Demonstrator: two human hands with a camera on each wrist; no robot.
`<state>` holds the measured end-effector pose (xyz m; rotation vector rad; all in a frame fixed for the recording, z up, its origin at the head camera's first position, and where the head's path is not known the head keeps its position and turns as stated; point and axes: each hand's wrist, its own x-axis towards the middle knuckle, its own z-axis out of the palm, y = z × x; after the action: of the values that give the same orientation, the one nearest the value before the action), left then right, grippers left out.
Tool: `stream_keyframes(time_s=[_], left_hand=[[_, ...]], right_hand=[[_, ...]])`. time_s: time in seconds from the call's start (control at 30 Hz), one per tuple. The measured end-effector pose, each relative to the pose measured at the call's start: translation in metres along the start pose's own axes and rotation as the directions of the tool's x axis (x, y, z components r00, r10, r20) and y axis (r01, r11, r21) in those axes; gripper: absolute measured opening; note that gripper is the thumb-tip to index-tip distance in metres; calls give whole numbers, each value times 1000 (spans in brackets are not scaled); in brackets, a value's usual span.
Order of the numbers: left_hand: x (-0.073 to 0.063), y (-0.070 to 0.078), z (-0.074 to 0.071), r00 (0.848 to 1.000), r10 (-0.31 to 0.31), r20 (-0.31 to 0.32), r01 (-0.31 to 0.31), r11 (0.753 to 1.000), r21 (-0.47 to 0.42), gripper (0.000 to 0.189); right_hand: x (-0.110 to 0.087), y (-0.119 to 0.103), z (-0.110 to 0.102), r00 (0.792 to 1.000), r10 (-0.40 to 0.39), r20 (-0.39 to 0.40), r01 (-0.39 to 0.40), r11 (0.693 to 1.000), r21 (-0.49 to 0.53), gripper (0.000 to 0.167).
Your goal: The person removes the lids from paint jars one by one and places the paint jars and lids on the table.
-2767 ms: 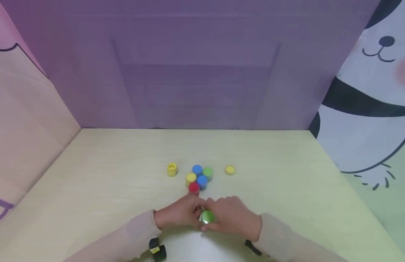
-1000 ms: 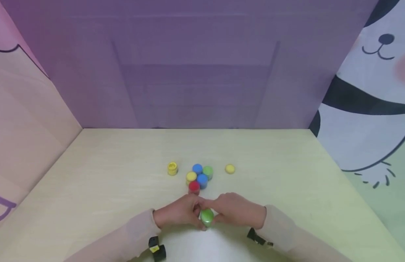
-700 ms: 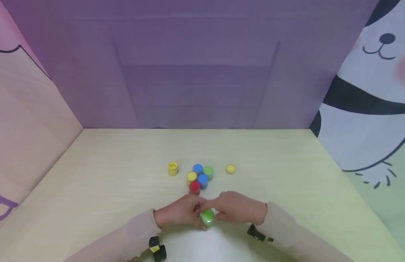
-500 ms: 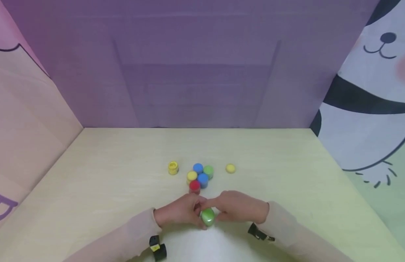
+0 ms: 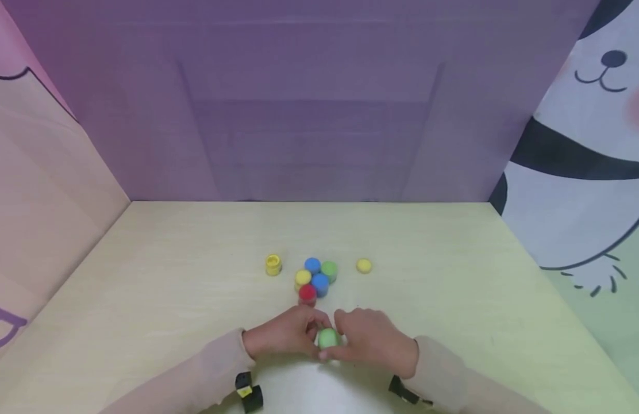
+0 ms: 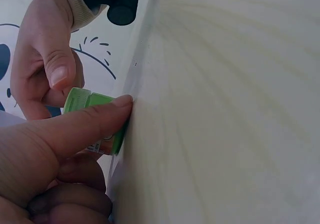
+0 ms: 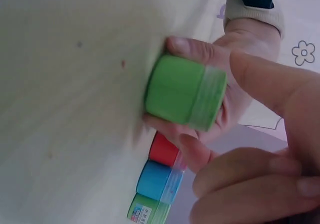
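Observation:
A small green jar [image 5: 328, 338] stands near the front of the table, its side held between my left hand's [image 5: 285, 332] thumb and fingers. The left wrist view shows the left thumb across the green jar [image 6: 100, 101]. My right hand [image 5: 376, 339] is on the other side, thumb and forefinger spread around the jar's top. In the right wrist view those fingers lie beside the translucent upper rim of the green jar [image 7: 175, 89], seemingly just off it. Part of the jar's label shows below the left thumb.
Behind the hands stands a cluster of jars: a red jar [image 5: 307, 294], blue jars [image 5: 320, 283], a yellow jar [image 5: 302, 278] and another green jar [image 5: 328, 270]. A yellow pot with a hollow top [image 5: 273, 265] is left; a flat yellow disc [image 5: 364, 265] lies right.
My right forefinger has lifted off the jar's edge by the left fingertips, and the right hand has opened wider around the top. The left hand has kept its hold.

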<state>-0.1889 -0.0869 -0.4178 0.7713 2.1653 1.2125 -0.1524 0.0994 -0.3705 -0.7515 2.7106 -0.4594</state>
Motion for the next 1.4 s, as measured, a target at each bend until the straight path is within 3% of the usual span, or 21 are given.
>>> stream_keyframes(time_s=[0.37, 0.73, 0.9, 1.13, 1.4], left_hand=[[1, 2, 0, 1000, -2, 23, 2, 1000, 4, 31], [1, 2, -2, 1000, -10, 27, 10, 1000, -3, 40], [0, 2, -2, 1000, 12, 29, -12, 1000, -10, 39], [-1, 1, -2, 1000, 7, 16, -7, 1000, -26, 45], [-2, 1, -2, 999, -23, 29, 24, 999, -27, 47]], right_hand=[[2, -7, 9, 1000, 21, 5, -21, 998, -59, 39], [3, -5, 8, 999, -32, -11, 32, 998, -57, 34], [4, -4, 4, 999, -40, 16, 41, 998, -52, 33], [4, -1, -2, 992, -124, 25, 126, 988, -89, 51], [4, -1, -6, 987, -138, 85, 150, 977, -151, 49]])
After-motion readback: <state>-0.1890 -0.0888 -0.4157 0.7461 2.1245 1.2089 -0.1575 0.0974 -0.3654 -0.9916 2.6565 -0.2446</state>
